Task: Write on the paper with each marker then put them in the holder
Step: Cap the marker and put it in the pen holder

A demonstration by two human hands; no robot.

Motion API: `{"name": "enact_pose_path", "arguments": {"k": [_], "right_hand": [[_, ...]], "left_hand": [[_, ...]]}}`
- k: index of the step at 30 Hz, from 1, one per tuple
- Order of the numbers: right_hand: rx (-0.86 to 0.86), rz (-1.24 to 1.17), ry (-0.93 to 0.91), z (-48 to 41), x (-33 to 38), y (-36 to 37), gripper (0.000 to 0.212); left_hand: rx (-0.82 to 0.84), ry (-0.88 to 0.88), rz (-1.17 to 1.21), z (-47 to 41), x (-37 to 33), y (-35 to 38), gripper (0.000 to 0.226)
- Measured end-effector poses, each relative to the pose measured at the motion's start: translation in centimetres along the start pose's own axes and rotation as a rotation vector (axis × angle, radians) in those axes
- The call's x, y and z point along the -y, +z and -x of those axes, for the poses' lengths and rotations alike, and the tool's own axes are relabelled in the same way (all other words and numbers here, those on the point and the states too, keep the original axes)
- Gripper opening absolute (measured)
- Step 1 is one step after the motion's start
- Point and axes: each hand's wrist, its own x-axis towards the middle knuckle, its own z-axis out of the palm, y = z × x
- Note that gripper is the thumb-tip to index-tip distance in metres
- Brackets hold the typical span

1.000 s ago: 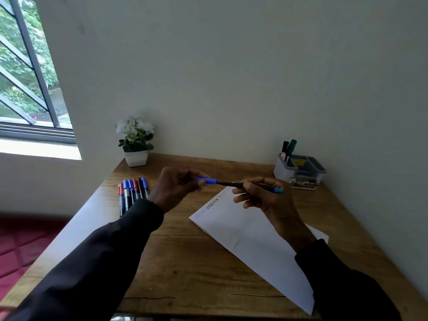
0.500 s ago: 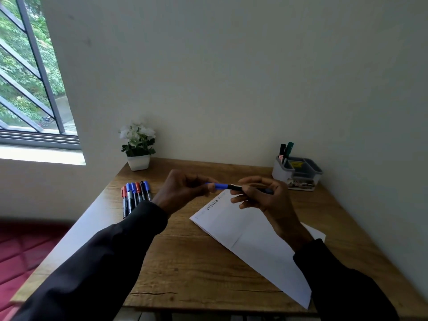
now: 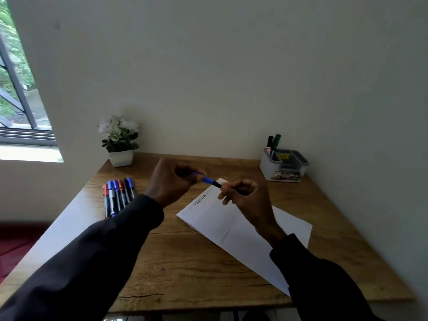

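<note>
Above the white paper (image 3: 234,225) both my hands hold one blue marker (image 3: 209,181). My left hand (image 3: 172,181) pinches its blue cap end. My right hand (image 3: 247,198) grips the black barrel, hiding most of it. The paper lies slantwise on the wooden desk (image 3: 185,262) and has a line of dark writing near its far left edge. A row of several blue, red and black markers (image 3: 117,196) lies at the desk's left. The grey holder (image 3: 283,166) stands at the far right corner with two markers (image 3: 273,142) upright in it.
A white pot of white flowers (image 3: 120,141) stands at the far left corner by the wall. The wall runs close along the desk's back and right sides. A window (image 3: 16,89) is at the left.
My hands have drawn closer together, so less of the marker shows between them, and its right end is now hidden in my right hand. The camera has shifted slightly.
</note>
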Motion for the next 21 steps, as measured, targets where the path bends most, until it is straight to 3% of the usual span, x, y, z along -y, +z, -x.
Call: {"name": "enact_pose_path", "arguments": {"k": [5,8,14,17,21], "right_hand": [[0.126,0.11,0.037,-2.0,-0.1,-0.1,0.011],[0.108,0.199,0.01,-3.3,-1.1,-0.8,0.004],[-0.128,0.204,0.083,-6.2,-2.3,-5.4,0.008],[-0.238,0.298,0.079,-8.7,-3.0,-8.9,0.019],[-0.395,0.438,0.083,-12.5,-3.8,-13.3,0.014]], "left_hand": [[-0.037,0.116,0.133,-3.0,-1.1,1.5,0.025],[-0.093,0.045,0.255,-4.3,-1.5,4.0,0.025],[-0.046,-0.089,0.381,-5.8,0.1,6.0,0.021],[-0.043,-0.159,0.392,-6.3,1.6,5.4,0.019],[-0.046,-0.212,0.348,-6.9,3.6,5.1,0.02]]}}
